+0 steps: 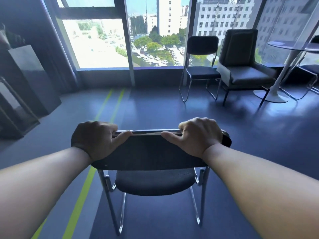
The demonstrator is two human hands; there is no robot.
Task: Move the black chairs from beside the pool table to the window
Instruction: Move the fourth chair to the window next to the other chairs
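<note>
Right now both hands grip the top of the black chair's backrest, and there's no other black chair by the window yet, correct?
Not quite. Both the left hand and the right hand do grip the top of the black chair's backrest, but the head view shows another black chair already standing by the window, beside a dark armchair.

Head-height, angled down toward window (127,42)

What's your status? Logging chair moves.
Left hand, right hand gripping chair backrest. One chair at window already. Floor ahead clear.
</note>
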